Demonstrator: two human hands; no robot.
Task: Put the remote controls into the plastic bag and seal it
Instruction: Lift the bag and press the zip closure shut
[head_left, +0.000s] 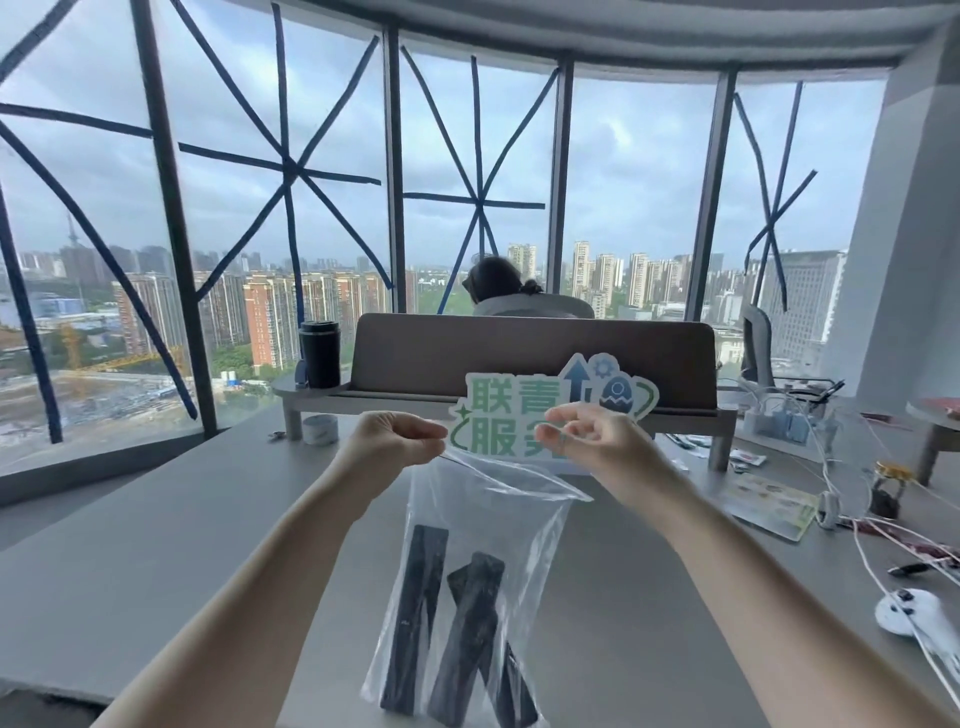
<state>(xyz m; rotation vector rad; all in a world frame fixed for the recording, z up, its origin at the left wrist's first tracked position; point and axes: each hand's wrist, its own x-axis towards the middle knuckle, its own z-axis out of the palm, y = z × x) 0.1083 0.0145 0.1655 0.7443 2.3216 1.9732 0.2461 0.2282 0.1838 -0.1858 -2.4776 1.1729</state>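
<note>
A clear plastic bag (483, 525) hangs upright above the grey desk (156, 545), held up in front of me. Inside it stand three black remote controls (415, 613), leaning against each other at the bag's bottom. My left hand (395, 436) pinches the left end of the bag's top strip. My right hand (587, 436) has its fingers curled at the strip's right part; the grip there is hard to make out. The far right corner of the mouth sags outward and the mouth looks open.
Behind the bag stand a green-and-white cut-out sign (550, 410), a brown desk divider (519, 353), a black tumbler (319, 353) and a tape roll (319, 430). White cables (883, 540), a white device (906, 610) and papers clutter the right. A person (514, 291) sits beyond the divider.
</note>
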